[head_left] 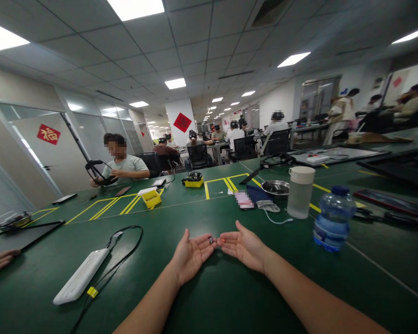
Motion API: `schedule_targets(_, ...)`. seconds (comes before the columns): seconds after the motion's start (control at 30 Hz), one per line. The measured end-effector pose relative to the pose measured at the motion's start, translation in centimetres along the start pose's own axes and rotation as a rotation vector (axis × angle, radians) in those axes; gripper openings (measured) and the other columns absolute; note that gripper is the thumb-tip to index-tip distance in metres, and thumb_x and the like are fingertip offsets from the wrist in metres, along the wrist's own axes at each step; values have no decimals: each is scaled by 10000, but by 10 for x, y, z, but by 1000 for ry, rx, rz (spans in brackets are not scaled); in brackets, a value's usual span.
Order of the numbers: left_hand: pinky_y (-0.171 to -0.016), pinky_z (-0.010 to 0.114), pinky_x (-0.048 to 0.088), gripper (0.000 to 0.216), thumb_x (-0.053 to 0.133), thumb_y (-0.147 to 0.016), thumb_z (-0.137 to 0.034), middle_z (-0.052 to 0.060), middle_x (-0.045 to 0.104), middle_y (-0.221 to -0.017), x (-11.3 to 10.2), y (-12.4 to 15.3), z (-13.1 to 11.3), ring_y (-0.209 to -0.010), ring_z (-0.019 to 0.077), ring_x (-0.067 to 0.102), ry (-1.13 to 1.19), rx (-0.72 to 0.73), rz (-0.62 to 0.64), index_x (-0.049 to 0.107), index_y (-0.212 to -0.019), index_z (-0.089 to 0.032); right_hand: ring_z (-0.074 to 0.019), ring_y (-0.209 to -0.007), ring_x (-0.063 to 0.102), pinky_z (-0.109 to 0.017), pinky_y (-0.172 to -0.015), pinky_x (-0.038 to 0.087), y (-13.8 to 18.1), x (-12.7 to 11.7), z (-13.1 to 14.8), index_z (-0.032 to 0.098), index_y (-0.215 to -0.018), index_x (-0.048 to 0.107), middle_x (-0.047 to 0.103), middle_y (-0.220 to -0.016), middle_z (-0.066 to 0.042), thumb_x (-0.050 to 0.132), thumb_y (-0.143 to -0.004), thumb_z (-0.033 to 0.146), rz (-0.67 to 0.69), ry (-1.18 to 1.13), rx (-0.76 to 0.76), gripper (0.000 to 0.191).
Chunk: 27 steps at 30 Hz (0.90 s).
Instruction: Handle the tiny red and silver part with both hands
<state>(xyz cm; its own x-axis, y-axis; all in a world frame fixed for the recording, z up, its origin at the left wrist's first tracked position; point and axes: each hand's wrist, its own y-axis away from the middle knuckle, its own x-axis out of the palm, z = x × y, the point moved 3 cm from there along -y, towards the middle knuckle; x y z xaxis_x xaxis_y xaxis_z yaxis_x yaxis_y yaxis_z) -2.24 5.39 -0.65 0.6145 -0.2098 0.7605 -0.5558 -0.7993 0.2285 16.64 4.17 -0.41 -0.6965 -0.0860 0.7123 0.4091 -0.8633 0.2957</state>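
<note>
My left hand is above the green table with its palm turned up and fingers stretched out. A tiny dark object lies at its fingertips, too small to name. Facing it, my right hand is also palm up with extended fingers. On its fingertips rests a tiny orange-red object, whose kind I cannot make out. The fingertips of both hands nearly meet; whether they touch I cannot tell.
A white power bank with a black cable lies left. Right stand a blue-capped water bottle, a frosted cup and a metal bowl. Yellow boxes sit farther back. Another person's hand is at the left edge.
</note>
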Motion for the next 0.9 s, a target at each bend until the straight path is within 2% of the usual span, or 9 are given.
schedule_targets(0.13, -858, 330, 503, 654, 386, -870, -577, 237, 590, -1087, 2, 1, -1, -983, 265, 622, -15, -6, -7, 560, -1116, 4, -219, -871, 687, -299, -783, 544, 0, 1, 0, 25, -951, 618, 683, -951, -202, 440, -858, 575, -2, 10, 2, 586)
schedule_targets(0.2, -843, 310, 509, 564, 452, -871, -518, 222, 598, -1080, 4, 1, 1, -952, 241, 634, -47, 3, -8, 568, -1096, -13, -211, -863, 687, -296, -790, 542, 1, 3, 1, 27, -936, 619, 687, -931, -198, 456, -871, 523, -24, 17, -2, 527)
schedule_targets(0.3, -820, 262, 509, 340, 604, -831, -288, 178, 626, -1026, 7, 2, 5, -874, 185, 652, -166, 84, -42, 571, -1072, -50, -197, -869, 685, -290, -811, 533, 1, 5, 1, 42, -906, 625, 694, -912, -179, 524, -869, 351, -46, 67, -38, 327)
schedule_targets(0.37, -788, 246, 514, 304, 647, -776, -144, 142, 645, -953, 9, 3, 8, -803, 155, 656, -263, 148, -93, 568, -1061, -76, -188, -882, 682, -282, -819, 526, 1, 5, -1, 68, -900, 630, 699, -922, -156, 588, -817, 206, -44, 146, -100, 166)
schedule_targets(0.4, -763, 243, 519, 305, 649, -760, -110, 124, 648, -908, 10, 3, 10, -761, 144, 655, -301, 170, -120, 568, -1053, -85, -187, -898, 678, -283, -828, 520, 1, 6, -2, 82, -916, 631, 699, -939, -147, 614, -786, 155, -36, 193, -141, 150)
schedule_targets(0.5, -687, 237, 525, 279, 625, -752, -83, 93, 640, -830, 14, 3, 14, -685, 128, 641, -375, 208, -166, 574, -1026, -97, -192, -876, 677, -304, -818, 520, 2, 6, -6, 111, -911, 639, 701, -925, -127, 657, -745, 139, -51, 312, -203, 170)
schedule_targets(0.67, -591, 210, 504, 264, 603, -755, -107, 80, 631, -805, 17, 2, 15, -646, 118, 627, -449, 243, -169, 577, -1018, -103, -176, -803, 667, -310, -766, 522, 7, 14, -8, 126, -863, 648, 687, -883, -87, 685, -720, 187, -26, 441, -247, 159)
schedule_targets(0.8, -606, 206, 498, 251, 619, -743, -133, 83, 639, -826, 17, 2, 16, -662, 117, 630, -495, 267, -157, 588, -989, -101, -153, -726, 646, -283, -703, 510, 11, 20, -9, 125, -804, 652, 672, -773, -53, 700, -693, 203, -30, 568, -283, 144)
schedule_targets(0.9, -602, 192, 485, 266, 646, -720, -143, 82, 650, -851, 18, 2, 17, -652, 104, 622, -532, 293, -133, 587, -976, -104, -160, -739, 644, -296, -729, 509, 10, 20, -9, 121, -798, 658, 674, -776, -61, 697, -690, 212, -26, 593, -287, 146)
